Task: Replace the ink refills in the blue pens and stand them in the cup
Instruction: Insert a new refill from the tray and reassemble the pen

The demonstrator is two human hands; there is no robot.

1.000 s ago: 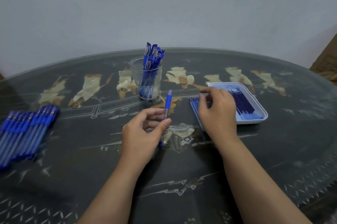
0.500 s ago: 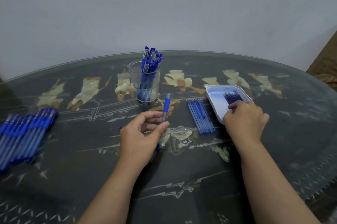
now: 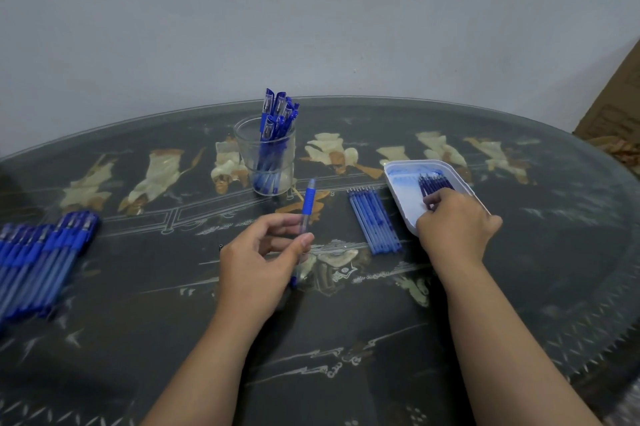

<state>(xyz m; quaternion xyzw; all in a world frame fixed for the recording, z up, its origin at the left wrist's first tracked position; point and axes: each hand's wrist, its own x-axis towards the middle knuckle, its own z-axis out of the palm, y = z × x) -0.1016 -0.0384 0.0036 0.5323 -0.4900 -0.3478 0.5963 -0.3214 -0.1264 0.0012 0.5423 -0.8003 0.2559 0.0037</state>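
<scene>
Pen (image 3: 307, 207) is pinched in the left hand (image 3: 258, 262) between thumb and curled fingers, raised a little above the table (image 3: 346, 339). Its blue grip points away, toward the cup (image 3: 242, 148), and its clear barrel runs down behind the thumb; a blue end shows below the hand. The cup, clear glass, stands upright beyond the left hand, with a bunch of capped blue pens (image 3: 277, 120) leaning in it to the right.

The right hand (image 3: 457, 224) reaches into the white tray (image 3: 398, 190) at the right, fingers curled down onto the dark refills (image 3: 437, 183) lying in it. Whether those fingers have one gripped or only touch them cannot be told. Between the two hands, just beside the tray's left edge, a row of paler blue refills (image 3: 374, 221) lies flat on the table, side by side.

Far to the left lies a flat pile of more blue pens (image 3: 41, 252), well apart from both hands. The table is dark, glass-topped, with pale inlaid figures. A grey wall (image 3: 311, 27) stands behind it.
</scene>
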